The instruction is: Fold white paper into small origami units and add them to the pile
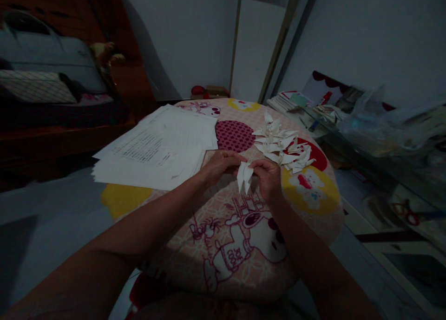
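Observation:
Both my hands meet over a round table covered with a pink cartoon-print cloth. My left hand and my right hand each pinch a small folded white paper piece held just above the cloth, its pointed ends hanging down. Just beyond my right hand lies a pile of several folded white paper pieces. A spread stack of printed white sheets lies to the left of my left hand.
A glass-topped side table with a plastic bag, books and clutter stands at the right. Red-handled scissors lie lower right. A white door is behind the table. A dark bed or couch fills the left background.

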{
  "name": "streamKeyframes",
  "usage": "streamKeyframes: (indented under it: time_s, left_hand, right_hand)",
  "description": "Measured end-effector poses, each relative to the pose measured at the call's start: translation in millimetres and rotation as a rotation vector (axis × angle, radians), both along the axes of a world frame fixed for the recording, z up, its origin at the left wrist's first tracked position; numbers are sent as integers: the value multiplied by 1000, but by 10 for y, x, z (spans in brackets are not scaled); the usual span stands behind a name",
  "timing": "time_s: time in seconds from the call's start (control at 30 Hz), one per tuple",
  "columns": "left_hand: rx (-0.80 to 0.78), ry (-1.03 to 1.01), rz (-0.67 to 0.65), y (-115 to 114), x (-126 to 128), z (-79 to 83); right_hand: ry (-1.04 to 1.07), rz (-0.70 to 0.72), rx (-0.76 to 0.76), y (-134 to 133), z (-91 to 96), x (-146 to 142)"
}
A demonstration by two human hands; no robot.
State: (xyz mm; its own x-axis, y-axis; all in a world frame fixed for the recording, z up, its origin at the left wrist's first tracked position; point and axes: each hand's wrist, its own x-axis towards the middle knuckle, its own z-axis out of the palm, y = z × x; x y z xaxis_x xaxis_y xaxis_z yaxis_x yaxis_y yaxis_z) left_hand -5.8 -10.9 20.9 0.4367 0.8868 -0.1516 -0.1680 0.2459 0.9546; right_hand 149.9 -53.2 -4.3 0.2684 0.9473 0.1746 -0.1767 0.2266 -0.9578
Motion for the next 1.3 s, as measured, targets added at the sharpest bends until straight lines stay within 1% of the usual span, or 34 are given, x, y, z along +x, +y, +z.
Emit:
streamKeyframes:
  time_s: [0.17,0.27,0.47,0.67,0.77,0.9,1.0,1.1,1.2,1.3]
  left_hand:
    - [14,29,-33,26,-8,-23]
    - [36,49,-35,40,-5,-49]
    - [78,56,-21,44,-10,-67]
    - [176,88,-22,42,-23,-67]
    - [189,101,-16,38,-18,-66]
    - [188,117,13,22,6,-58]
    - [185,119,62,15,17,-49]
    - [212,132,83,21,10,-45]
    - [237,167,75,31,1,-48]
    - [218,182,44,34,1,-58]
  right_hand:
    - [-244,-37,129,-36,59,32]
    - [-333,-36,175,-57,92,41]
    - [-361,-35,208,-74,109,35]
    - [-329,-38,210,-88,122,28]
    - [-304,-41,188,-91,116,22]
    - [-252,-34,125,-64,60,15]
    - [-119,-6,46,-23,12,13]
    - [8,61,-41,8,-8,22]
    - [-1,143,-90,23,-15,47]
    - [-47,197,-121,36,-22,80]
